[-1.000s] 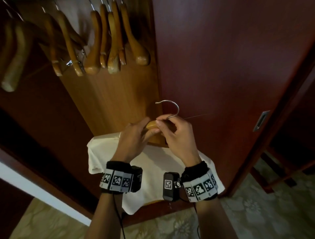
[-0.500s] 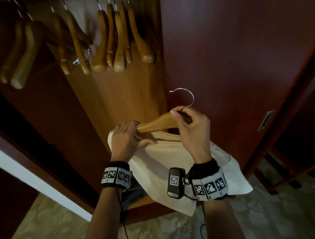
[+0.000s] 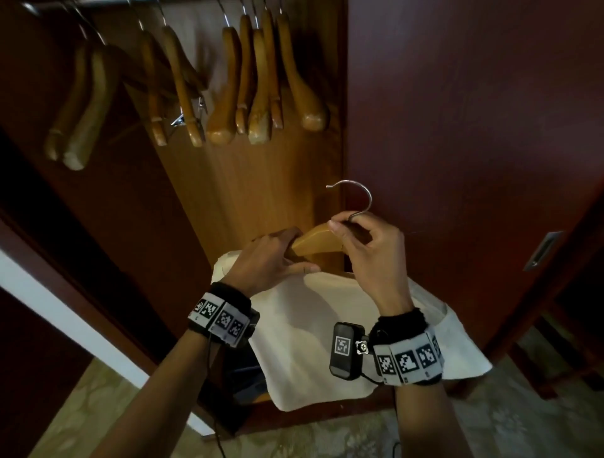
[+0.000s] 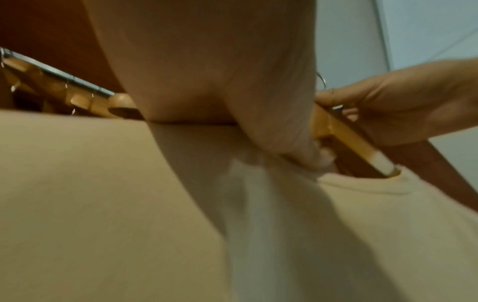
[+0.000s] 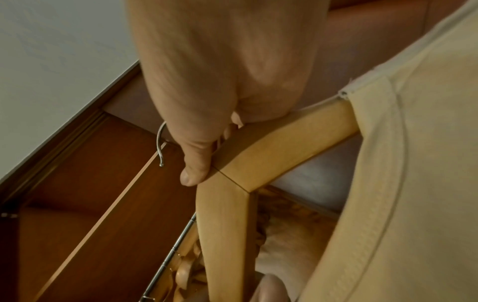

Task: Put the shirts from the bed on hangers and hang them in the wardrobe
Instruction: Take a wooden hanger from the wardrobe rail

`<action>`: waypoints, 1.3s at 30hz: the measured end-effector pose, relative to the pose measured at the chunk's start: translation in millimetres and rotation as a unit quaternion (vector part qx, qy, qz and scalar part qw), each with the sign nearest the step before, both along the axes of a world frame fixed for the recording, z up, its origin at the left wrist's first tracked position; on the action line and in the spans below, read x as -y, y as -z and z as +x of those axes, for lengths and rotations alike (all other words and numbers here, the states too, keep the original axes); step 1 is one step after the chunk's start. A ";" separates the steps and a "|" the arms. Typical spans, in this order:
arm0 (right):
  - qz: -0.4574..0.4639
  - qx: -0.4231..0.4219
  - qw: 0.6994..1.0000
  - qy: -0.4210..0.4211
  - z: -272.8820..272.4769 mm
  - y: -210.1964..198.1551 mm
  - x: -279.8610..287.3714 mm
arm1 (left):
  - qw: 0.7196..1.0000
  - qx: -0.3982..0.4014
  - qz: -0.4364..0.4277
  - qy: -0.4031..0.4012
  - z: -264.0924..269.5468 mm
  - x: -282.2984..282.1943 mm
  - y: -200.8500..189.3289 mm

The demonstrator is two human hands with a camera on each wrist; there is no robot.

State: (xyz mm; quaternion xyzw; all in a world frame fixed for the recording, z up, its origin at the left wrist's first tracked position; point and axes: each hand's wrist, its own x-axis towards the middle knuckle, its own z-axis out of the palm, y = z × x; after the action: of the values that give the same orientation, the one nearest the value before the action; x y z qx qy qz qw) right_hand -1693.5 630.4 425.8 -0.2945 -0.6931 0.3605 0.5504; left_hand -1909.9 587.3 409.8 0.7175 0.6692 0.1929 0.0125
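The wardrobe [image 3: 457,130] stands open at the far side, its rail [image 3: 98,2] running left to right along the top with about 8 bare hangers [image 3: 225,85] hung from it. Below, near the person, a cream shirt [image 3: 313,327] hangs limp and smooth, collar upward, half dressed on 1 wooden hanger [image 3: 318,242]. That hanger's long axis lies roughly left to right, parallel to the rail, and its steel hook [image 3: 358,199] points up toward the rail, which sits well above and to the left.

The right hand [image 3: 372,258] is nearer the hook: thumb and fingers are curled around the hanger's middle, just under the hook. The left hand [image 3: 268,261] pinches the shirt's collar at the hanger's left arm, apparently drawing fabric over that shoulder. The left arm of the hanger is partly bare; the right arm is inside the collar.
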 end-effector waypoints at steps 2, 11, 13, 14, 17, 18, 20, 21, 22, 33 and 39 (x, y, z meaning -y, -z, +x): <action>-0.009 -0.005 1.000 -0.011 -12.3 -6.7 -3.7 | 1.000 0.001 -0.008 -0.001 -10.5 0.6 -9.3; -0.032 0.042 0.990 -0.131 -92.9 -70.2 -17.5 | 0.997 -0.012 0.066 -0.026 -81.8 26.1 -64.7; -0.085 0.130 0.966 -0.204 -104.8 -89.7 -23.7 | 0.995 -0.018 0.100 -0.020 -105.0 36.4 -77.4; -0.122 0.190 0.944 -0.241 -111.2 -97.2 -26.2 | 0.994 -0.019 0.110 -0.019 -117.7 42.4 -83.4; -0.183 0.310 0.879 -0.313 -134.3 -108.8 -29.2 | 0.993 -0.031 0.102 -0.043 -155.3 55.8 -100.0; -0.178 0.321 0.873 -0.323 -145.8 -111.1 -27.0 | 0.992 -0.042 0.098 -0.060 -167.7 61.2 -105.2; -0.161 0.330 0.874 -0.317 -167.4 -114.1 -21.8 | 0.992 -0.050 0.091 -0.072 -187.3 70.0 -112.9; -0.154 0.337 0.872 -0.319 -177.2 -117.7 -17.6 | 0.993 -0.048 0.087 -0.069 -196.5 73.8 -116.8; -0.152 0.346 0.866 -0.326 -186.4 -121.7 -14.7 | 0.993 -0.049 0.081 -0.066 -205.3 77.3 -120.5; -0.176 0.313 0.843 -0.401 -240.4 -192.5 18.8 | 0.988 0.067 0.135 -0.044 -274.8 94.5 -190.2; -0.173 0.254 0.869 -0.387 -251.0 -196.8 34.9 | 0.916 0.044 0.057 -0.396 -325.9 62.1 -204.0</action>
State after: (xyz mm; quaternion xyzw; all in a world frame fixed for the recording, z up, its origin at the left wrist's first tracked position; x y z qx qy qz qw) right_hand -1944.5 595.5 622.7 -0.1749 -0.7937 0.5718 0.1120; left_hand -2235.8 525.2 613.8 0.3846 0.8850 0.2513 -0.0762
